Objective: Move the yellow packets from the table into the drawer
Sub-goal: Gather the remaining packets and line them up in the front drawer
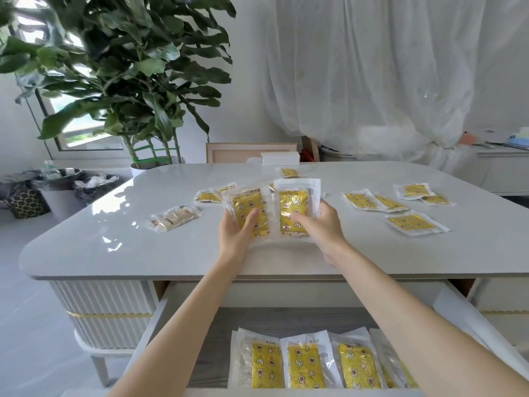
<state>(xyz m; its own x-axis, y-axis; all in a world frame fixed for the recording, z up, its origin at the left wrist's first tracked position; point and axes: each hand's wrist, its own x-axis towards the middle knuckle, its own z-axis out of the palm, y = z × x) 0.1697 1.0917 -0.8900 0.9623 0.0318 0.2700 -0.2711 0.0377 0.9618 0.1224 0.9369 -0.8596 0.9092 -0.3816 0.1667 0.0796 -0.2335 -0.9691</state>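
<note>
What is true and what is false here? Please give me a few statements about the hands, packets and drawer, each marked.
1. The left hand and right hand both grip yellow packets over the table. True.
2. The drawer is shut. False: the drawer stands open, with stored packets in a row inside.
3. Loose packets lie on the table, right of the hands. True.
4. The plant stands on the table. False: the plant stands behind it.
</note>
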